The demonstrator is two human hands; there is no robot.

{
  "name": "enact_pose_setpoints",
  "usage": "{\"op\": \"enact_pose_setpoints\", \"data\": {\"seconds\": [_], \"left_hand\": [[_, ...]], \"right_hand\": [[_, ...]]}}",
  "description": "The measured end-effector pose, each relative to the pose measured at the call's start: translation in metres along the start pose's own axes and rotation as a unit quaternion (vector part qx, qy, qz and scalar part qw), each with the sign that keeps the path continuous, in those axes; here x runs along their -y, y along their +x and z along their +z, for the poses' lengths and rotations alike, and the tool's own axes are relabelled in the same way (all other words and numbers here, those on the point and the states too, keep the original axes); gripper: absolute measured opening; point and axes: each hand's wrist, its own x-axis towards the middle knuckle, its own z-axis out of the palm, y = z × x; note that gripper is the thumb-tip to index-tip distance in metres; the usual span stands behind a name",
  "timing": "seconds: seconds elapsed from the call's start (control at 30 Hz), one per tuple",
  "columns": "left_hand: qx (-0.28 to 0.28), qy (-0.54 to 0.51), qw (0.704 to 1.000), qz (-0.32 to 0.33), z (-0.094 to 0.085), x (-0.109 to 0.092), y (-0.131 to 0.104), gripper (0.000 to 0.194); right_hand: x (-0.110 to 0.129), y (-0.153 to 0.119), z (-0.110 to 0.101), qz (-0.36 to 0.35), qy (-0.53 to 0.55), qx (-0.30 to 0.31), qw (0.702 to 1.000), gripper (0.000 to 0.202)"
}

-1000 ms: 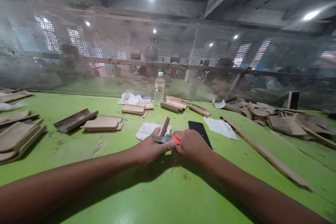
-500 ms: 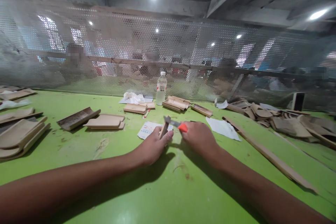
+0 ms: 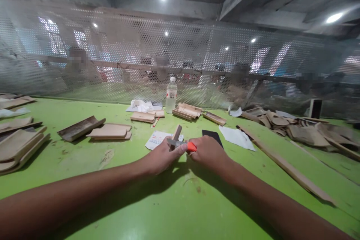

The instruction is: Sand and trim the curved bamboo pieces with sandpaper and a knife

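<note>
My left hand is closed around a small strip of wood or bamboo, which points up and away from me. In my closed right hand is a knife with an orange handle. Its grey blade lies across the strip, close to my left thumb. Beneath and behind my left hand lies a printed sheet of paper. A flat black object, perhaps a phone, shows just behind my right hand, which hides part of it.
Curved bamboo pieces lie at the left, with more stacked at the far left. A water bottle stands before a perforated metal screen. White paper, a long strip and a heap of offcuts lie right.
My right hand has drawn the knife down the strip, nearer to me and my left thumb. More of the strip's upper end and the black object now show.
</note>
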Motion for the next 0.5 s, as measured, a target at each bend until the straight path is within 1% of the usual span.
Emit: {"op": "enact_pose_setpoints", "data": {"seconds": [0.07,0.13,0.2,0.3,0.33,0.4,0.47,0.5], "left_hand": [[-0.033,0.082,0.996,0.022,0.002,-0.002,0.0,0.04],[-0.061,0.135,0.988,0.05,0.004,-0.002,0.0,0.04],[-0.072,0.142,0.985,0.072,0.004,0.0,0.0,0.039],[-0.074,0.104,0.989,0.08,0.003,0.006,0.0,0.041],[-0.078,0.091,0.991,0.068,0.002,0.008,-0.001,0.043],[-0.079,0.062,0.995,0.024,0.003,0.012,-0.001,0.048],[-0.069,0.002,0.997,-0.033,0.005,0.012,-0.001,0.052],[-0.075,-0.045,0.995,-0.054,0.007,0.012,0.0,0.053]], "right_hand": [[0.005,-0.002,0.001,-0.013,0.004,0.004,1.0,0.017],[0.008,-0.003,0.003,-0.009,0.003,-0.001,1.0,0.019],[0.009,-0.003,0.004,0.002,-0.002,-0.012,1.0,0.018],[0.002,0.0,0.001,0.028,-0.004,-0.039,0.999,0.019],[-0.002,0.002,0.0,0.042,-0.003,-0.053,0.998,0.02],[-0.011,0.004,-0.004,0.072,0.003,-0.086,0.994,0.024],[-0.018,0.005,-0.007,0.093,0.017,-0.113,0.989,0.028],[-0.019,0.005,-0.007,0.092,0.03,-0.118,0.988,0.03]]}}
